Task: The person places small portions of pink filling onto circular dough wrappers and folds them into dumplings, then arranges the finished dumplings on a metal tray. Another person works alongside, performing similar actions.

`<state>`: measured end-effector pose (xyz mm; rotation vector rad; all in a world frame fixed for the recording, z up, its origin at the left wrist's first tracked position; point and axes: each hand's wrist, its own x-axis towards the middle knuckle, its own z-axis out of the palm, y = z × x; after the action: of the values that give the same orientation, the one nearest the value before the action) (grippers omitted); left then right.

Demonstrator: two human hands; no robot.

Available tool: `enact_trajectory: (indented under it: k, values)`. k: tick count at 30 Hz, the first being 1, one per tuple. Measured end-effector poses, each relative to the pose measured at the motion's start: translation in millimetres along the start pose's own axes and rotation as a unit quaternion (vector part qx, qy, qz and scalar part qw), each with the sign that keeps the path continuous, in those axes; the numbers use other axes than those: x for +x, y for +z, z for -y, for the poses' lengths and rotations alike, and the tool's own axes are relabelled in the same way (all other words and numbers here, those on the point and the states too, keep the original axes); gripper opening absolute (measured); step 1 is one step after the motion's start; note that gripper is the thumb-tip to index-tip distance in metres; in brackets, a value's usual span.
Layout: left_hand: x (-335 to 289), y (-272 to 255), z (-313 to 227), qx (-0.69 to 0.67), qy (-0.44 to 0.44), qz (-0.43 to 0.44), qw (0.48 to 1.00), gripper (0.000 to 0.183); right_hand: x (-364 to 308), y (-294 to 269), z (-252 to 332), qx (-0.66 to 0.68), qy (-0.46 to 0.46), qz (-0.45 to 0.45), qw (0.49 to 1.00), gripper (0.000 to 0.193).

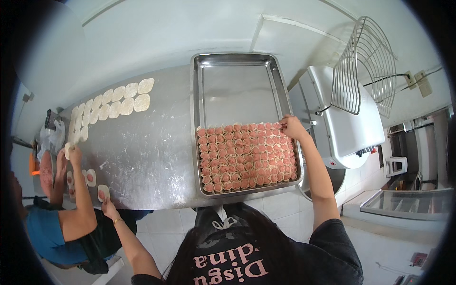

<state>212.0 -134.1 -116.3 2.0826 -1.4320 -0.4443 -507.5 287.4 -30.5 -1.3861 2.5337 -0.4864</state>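
My left hand point(110, 209) pinches the edge of a pale dumpling wrapper point(100, 188) with a lump of pink meat filling on it, near the front left edge of the steel table. At the right rim of a large metal tray point(194, 90), the fingers of my right hand point(292, 127) close on a dumpling at the end of the farthest row; my fingers partly hide it. Packed rows of open-topped dumplings point(247, 156) with pink filling cover the near part of the tray. Its far part is bare metal.
Flat wrappers point(114, 110) lie in rows at the table's far left. A co-worker's hand point(73, 156) holds a wrapper near several filled ones point(90, 177) and a mass of pink meat point(46, 173). A white machine point(346, 118) with a wire guard point(363, 66) stands right of the tray.
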Motion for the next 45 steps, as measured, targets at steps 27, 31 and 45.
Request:
enact_trajectory:
  k: [27, 31, 45]
  values:
    - [-142.4, 21.8, -47.4, -0.321, -0.005, 0.17, 0.932, 0.03, 23.5, -11.9, 0.8, 0.112, 0.139, 0.088, 0.98, 0.031]
    - [-142.6, 18.7, -55.2, -0.392, -0.071, 0.148, 0.905, 0.042, 25.2, -8.6, -0.5, 0.072, 0.135, 0.087, 0.984, 0.031]
    - [-109.8, 22.6, -46.4, -0.384, -0.163, 0.168, 0.893, 0.025, 35.6, -0.1, -28.6, 0.181, 0.169, 0.068, 0.967, 0.032]
